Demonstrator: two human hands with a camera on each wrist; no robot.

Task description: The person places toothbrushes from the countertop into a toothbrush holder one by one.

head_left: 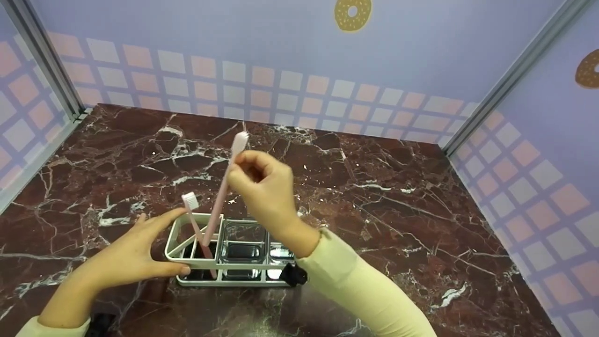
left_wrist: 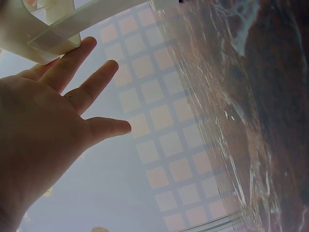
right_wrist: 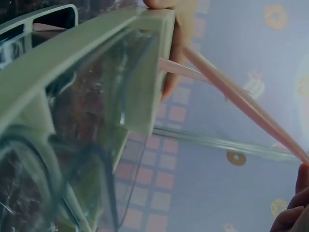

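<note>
A pale toothbrush holder [head_left: 241, 267] stands on the marbled table. My left hand [head_left: 124, 255] grips its left end, thumb along the front and index finger at the back rim; in the left wrist view the other fingers spread out below the holder [left_wrist: 91, 19]. A thin pink toothbrush [head_left: 190, 201] leans in the left compartment, bristles up. Above it, my right hand [head_left: 273, 196] pinches a second, thicker pink toothbrush [head_left: 218, 201] near its head. That brush slants, its lower end at the same compartment's opening; in the right wrist view this end [right_wrist: 193, 55] shows just outside the holder.
Clear cups [head_left: 244, 229] sit in the holder's middle and right compartments. A black object [head_left: 294, 274] shows at the right wrist, overlapping the holder's right end. The dark red marbled table [head_left: 374, 220] meets tiled-pattern walls [head_left: 262, 98] at back and sides.
</note>
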